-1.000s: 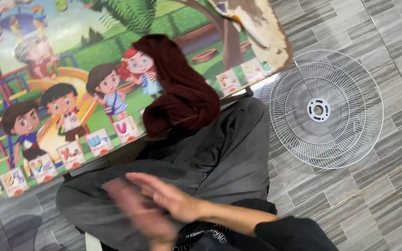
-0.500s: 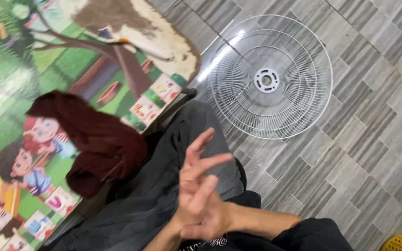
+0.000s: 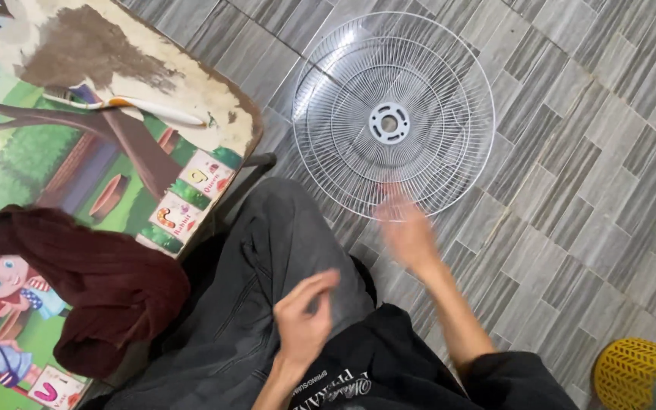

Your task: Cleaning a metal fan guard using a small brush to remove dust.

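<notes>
Fan grille (image 3: 393, 115) lay flat on the grey tiled floor, just ahead of my knee. White wire guard, round, concentric rings with fine radial spokes and a white plastic hub at the centre with a round hole. Light glinted off its upper-left wires. Near edge sat under my blurred right hand (image 3: 406, 233); probably touching the rim, but the blur made that hard to confirm.
</notes>
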